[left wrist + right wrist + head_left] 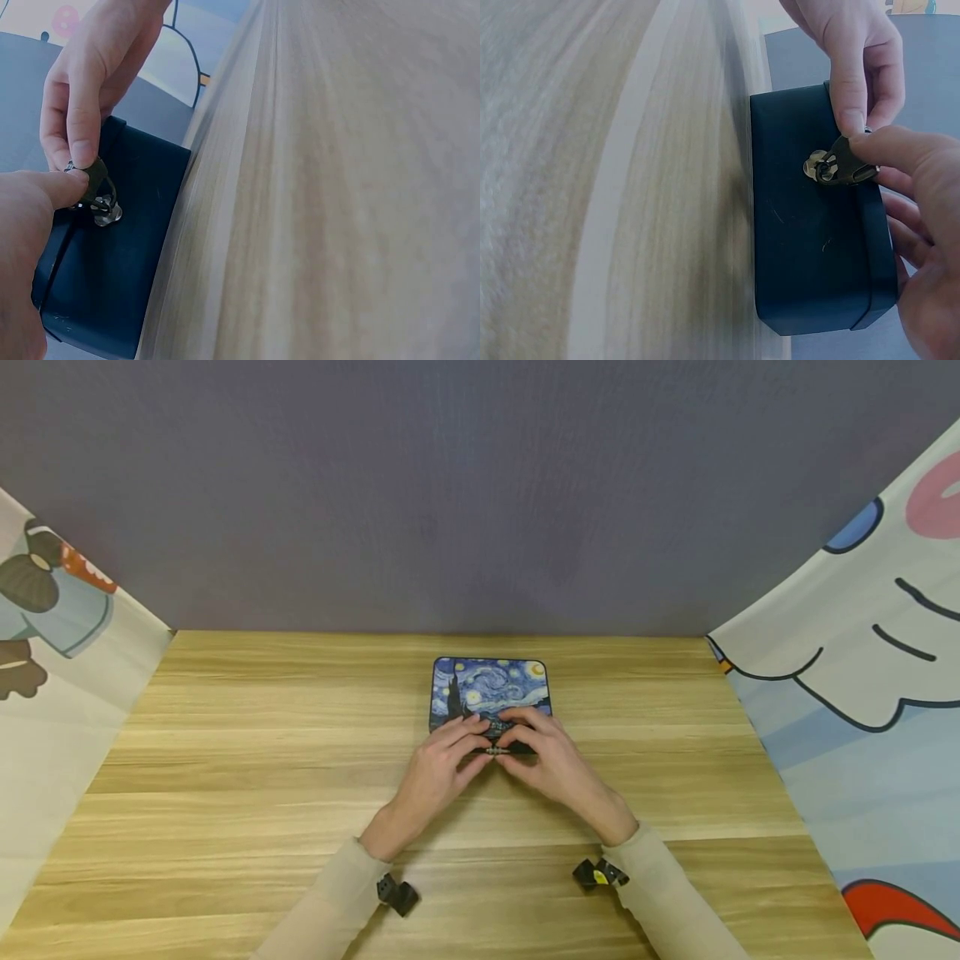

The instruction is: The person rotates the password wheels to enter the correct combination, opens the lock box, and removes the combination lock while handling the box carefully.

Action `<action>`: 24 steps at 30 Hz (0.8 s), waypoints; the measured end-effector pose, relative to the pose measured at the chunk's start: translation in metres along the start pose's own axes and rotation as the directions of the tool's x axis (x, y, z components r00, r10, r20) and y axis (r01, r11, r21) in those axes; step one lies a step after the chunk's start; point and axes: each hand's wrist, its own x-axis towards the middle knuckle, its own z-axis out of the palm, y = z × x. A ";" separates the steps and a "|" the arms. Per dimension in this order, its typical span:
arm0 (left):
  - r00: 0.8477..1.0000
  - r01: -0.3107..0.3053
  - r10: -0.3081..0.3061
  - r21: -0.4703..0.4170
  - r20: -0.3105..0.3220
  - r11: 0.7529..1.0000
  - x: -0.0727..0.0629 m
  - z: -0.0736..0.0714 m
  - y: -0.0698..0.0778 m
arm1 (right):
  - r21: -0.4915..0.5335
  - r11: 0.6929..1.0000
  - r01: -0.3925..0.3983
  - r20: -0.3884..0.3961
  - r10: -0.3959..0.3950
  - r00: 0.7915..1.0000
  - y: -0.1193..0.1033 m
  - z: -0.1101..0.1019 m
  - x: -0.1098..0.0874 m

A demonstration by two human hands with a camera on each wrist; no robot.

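A box (487, 681) with a swirling blue night-sky painting on its lid sits near the far side of the table. Its dark blue front (810, 240) shows in the right wrist view, with a few light scratches. A small bronze-coloured metal latch (847, 163) with a loop sits at the middle of that front, by a shiny round plate (815, 165). My left hand (435, 764) pinches the latch from the left, and my right hand (553, 758) pinches it from the right. Fingers of both hands reach over the lid's near edge. The fingertips partly hide the latch.
The box stands on a wood-grain table (300, 735). Behind the table rises a dark grey panel (450, 502). Cloths with cartoon prints hang at the left (75, 718) and right (817, 760).
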 end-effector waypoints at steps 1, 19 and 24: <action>1.000 -0.001 0.001 0.000 -0.002 1.000 0.000 0.000 0.000 | 0.000 1.000 0.001 0.000 -0.001 1.000 0.000 0.000 0.000; 1.000 -0.011 0.011 0.004 -0.008 1.000 0.000 0.000 0.000 | 0.003 1.000 0.016 -0.009 -0.016 1.000 0.000 0.000 0.000; 1.000 -0.013 0.013 0.001 -0.008 1.000 0.000 0.000 0.000 | -0.003 1.000 0.019 -0.007 -0.019 1.000 0.000 0.000 0.001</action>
